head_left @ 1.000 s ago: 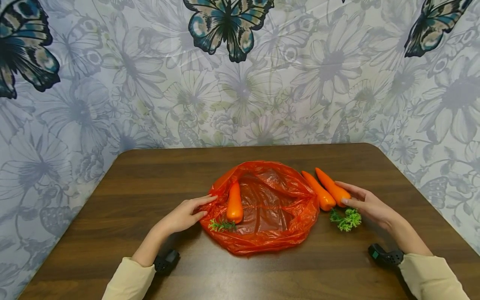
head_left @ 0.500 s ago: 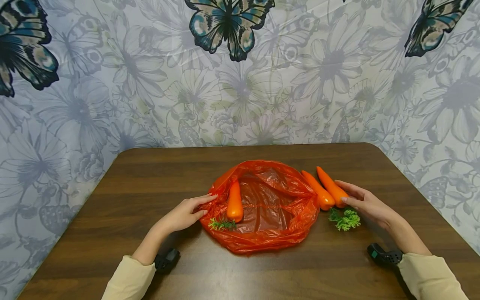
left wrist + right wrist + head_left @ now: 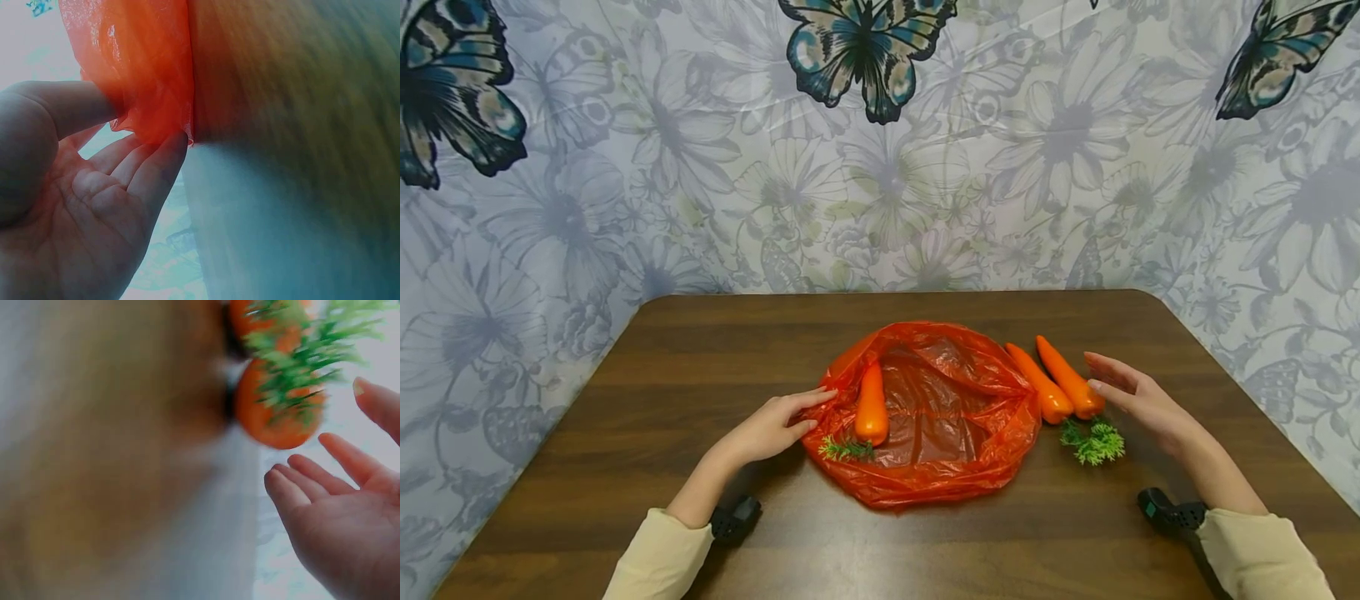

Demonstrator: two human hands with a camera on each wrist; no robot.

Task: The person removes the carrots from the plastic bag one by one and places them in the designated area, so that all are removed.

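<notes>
A red plastic bag (image 3: 925,492) lies spread open on the table, one carrot (image 3: 871,408) with a green top resting in its left part. My left hand (image 3: 767,429) is at the bag's left edge; the left wrist view shows the fingers and thumb (image 3: 81,106) around the bag's edge (image 3: 150,75). Right of the bag, two carrots (image 3: 1037,385) (image 3: 1070,379) lie side by side, their leafy green tops (image 3: 1093,440) towards me. My right hand (image 3: 1150,408) is just right of them, fingers extended, holding nothing; in the right wrist view a gap separates it from the nearer carrot (image 3: 275,419).
The brown wooden table (image 3: 700,350) has rounded far corners. Behind it hangs a pale floral backdrop (image 3: 887,183) with butterflies. Each wrist wears a black device (image 3: 735,518).
My right hand has let go of the outer carrot and drawn slightly away to the right. The left hand stays at the bag's edge.
</notes>
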